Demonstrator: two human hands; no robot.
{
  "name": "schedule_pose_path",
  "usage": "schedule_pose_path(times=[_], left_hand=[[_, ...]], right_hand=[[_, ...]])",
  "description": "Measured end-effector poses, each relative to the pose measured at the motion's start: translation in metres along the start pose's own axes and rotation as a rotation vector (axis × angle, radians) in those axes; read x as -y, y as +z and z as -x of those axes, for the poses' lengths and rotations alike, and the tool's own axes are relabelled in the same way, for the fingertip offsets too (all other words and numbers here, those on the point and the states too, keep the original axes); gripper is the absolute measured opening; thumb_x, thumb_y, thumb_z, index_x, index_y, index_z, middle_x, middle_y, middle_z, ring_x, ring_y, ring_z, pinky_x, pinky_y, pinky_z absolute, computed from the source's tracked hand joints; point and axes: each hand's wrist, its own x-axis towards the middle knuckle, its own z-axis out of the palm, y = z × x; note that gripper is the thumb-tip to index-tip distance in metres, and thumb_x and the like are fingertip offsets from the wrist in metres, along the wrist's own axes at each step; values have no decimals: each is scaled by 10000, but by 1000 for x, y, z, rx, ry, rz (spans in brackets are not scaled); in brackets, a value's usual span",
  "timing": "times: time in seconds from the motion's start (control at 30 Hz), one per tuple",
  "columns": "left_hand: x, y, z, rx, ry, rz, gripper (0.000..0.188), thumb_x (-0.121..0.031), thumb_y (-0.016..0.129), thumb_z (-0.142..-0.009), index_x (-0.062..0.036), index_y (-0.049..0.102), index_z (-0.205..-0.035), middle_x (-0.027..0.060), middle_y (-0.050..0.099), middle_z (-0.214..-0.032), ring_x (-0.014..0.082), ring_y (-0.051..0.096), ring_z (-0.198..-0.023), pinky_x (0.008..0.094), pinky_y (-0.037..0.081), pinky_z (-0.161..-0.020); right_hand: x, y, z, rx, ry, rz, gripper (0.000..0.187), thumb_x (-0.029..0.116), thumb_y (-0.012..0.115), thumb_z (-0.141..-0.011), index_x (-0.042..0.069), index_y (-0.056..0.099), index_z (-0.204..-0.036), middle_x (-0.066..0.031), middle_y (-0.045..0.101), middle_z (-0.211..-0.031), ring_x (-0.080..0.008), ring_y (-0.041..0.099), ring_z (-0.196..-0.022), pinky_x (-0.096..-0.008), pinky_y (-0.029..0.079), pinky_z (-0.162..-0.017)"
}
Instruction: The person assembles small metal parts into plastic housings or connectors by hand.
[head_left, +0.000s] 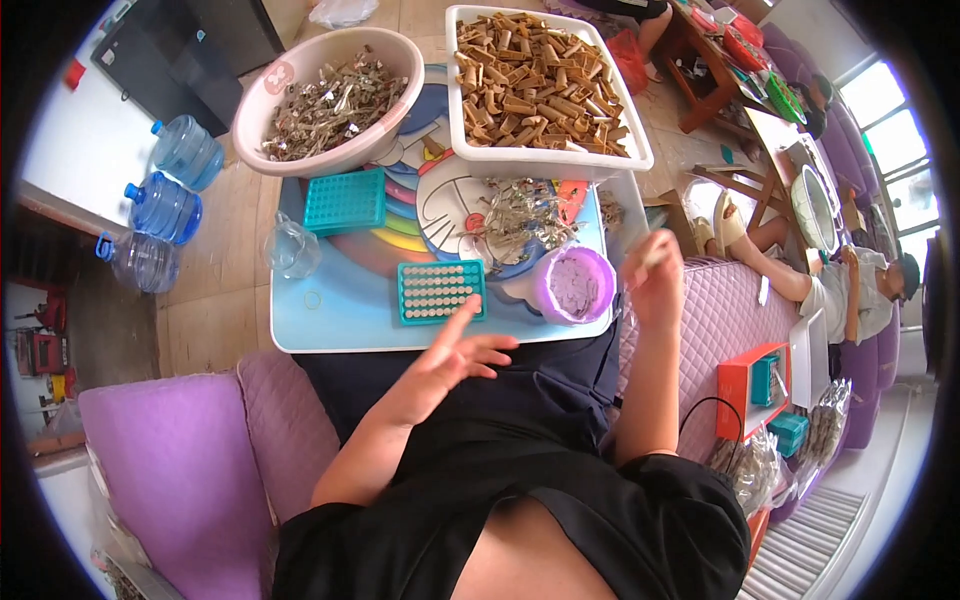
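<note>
Although pale pegs [436, 284] fill most of the rack [440, 321] left of the cup [547, 290], the heaped tray [555, 158] beyond it suggests much remains. The left hand [445, 365] spreads by the rack; right of the cup, the right hand [656, 278] seems to pinch a small piece [654, 257].

Past the table's [340, 325] right edge, whatever shows pale in the right hand [655, 275] blurs too small to name, while the left hand [440, 368] hides some of the teal rack [420, 321]!
</note>
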Motion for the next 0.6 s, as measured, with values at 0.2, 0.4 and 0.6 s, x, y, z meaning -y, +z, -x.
schedule_pose_path(times=[0.2,0.4,0.6], left_hand=[[5,-31,30,-213,10,104,674,-396,492,-901,44,279,-1365,190,559,-1129,236,582,-983,338,439,-876],[20,-36,55,-366,-32,161,559,-351,474,-926,37,371,-1315,154,571,-1107,195,571,-977,307,429,-873],[-46,22,26,62,105,63,630,-386,529,-897,56,364,-1314,190,505,-1233,246,472,-1180,372,331,-1021]], right_hand=[[-45,-192,-1,-886,219,232,222,269,638,-844,73,533,-852,-20,456,-604,-126,419,-447,-259,351,-407],[-84,-234,-28,-795,308,680,381,246,664,-812,54,505,-1100,-54,547,-836,-128,527,-600,-273,434,-458],[-43,-180,-128,-754,-438,930,197,77,547,-830,-3,550,-1010,-75,593,-899,-155,565,-790,-273,457,-732]])
